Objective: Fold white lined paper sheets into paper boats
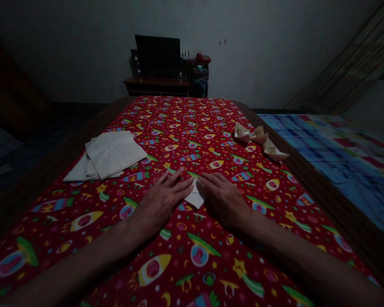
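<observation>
A small piece of white folded paper [196, 197] lies flat on the red patterned cloth [153, 269], between my two hands. My left hand [166, 195] rests palm down with its fingers stretched apart, the fingertips touching the paper's left side. From the other side, my right hand [225, 197] lies over the paper's right edge, fingers extended and close together. Its thumb is hidden, and the hands cover part of the paper.
To the left is a loose stack of creased paper sheets [117, 152]. Several folded paper shapes [242, 133] stand near the cloth's right edge. Beyond the far end are a dark monitor [158, 55] on a desk and a red telephone [203, 58]. A checked blue sheet [323, 157] spreads at right.
</observation>
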Motion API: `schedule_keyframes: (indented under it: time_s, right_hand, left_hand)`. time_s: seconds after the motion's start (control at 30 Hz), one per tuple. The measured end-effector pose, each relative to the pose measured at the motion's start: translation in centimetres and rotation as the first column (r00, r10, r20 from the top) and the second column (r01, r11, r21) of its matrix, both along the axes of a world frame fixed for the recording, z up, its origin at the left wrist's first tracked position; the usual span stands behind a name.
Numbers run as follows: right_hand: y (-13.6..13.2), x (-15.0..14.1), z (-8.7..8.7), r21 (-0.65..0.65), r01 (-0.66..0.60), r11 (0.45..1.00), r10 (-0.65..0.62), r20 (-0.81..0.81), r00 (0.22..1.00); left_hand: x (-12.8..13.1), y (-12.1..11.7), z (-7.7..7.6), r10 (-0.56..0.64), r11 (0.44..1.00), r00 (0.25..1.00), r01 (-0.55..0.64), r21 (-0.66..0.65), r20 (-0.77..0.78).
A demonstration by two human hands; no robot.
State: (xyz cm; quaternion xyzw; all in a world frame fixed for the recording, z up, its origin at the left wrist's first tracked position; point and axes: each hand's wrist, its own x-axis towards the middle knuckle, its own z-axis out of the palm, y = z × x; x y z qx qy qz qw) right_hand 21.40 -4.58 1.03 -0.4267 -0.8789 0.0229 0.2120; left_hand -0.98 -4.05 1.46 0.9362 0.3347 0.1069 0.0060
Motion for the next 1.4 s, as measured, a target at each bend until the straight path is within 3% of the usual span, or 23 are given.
schedule_keyframes:
  time_s: [0.07,0.17,0.37,0.63,0.9,1.03,1.13,1.23,1.3,1.4]
  right_hand:
    - [-0.5,0.4,0.1,-0.008,-0.138,0.99,0.138,0.112,0.984]
    - [-1.1,1.5,0.0,-0.052,-0.18,0.982,0.186,0.186,0.965]
    - [-1.3,2.9,-1.0,-0.006,-0.165,0.986,0.164,0.145,0.976]
    - [-0.7,1.4,1.3,-0.031,-0.143,0.989,0.147,0.208,0.967]
    - [-0.7,0.8,0.5,0.055,-0.109,0.993,0.095,0.218,0.971]
    - [-0.8,0.6,0.3,0.082,-0.06,0.995,0.054,0.078,0.995]
    - [-1.0,0.2,0.3,-0.045,0.006,0.999,-0.014,-0.175,0.985]
    - [-1.5,-0.5,0.4,-0.319,0.034,0.947,-0.175,-0.425,0.888]
    - [-1.8,-1.1,0.5,-0.454,0.006,0.891,-0.249,-0.478,0.842]
    - [-2.2,-1.3,0.8,-0.54,-0.071,0.839,-0.202,-0.429,0.88]
  left_hand:
    - [-0.2,-0.2,-0.2,-0.002,1.0,1.0,0.002,-0.031,-0.006]
    - [-0.5,-0.2,-0.4,-0.015,0.998,1.0,0.014,-0.068,-0.01]
    - [-1.1,0.2,-0.2,-0.062,0.994,0.996,0.068,-0.091,0.063]
    - [-0.7,0.7,0.6,-0.068,0.995,0.988,0.076,-0.056,0.138]
    - [0.1,1.3,1.3,-0.046,0.996,0.986,0.058,-0.069,0.157]
    - [-0.1,1.4,1.4,0.047,0.988,0.928,0.01,-0.152,0.37]
    - [0.2,1.8,1.8,0.233,0.951,0.778,-0.058,-0.303,0.583]
    - [0.9,2.5,1.9,0.387,0.884,0.638,-0.052,-0.464,0.666]
    - [1.2,2.7,1.8,0.462,0.807,0.619,0.005,-0.59,0.636]
    - [1.3,2.9,1.5,0.527,0.672,0.677,0.036,-0.739,0.513]
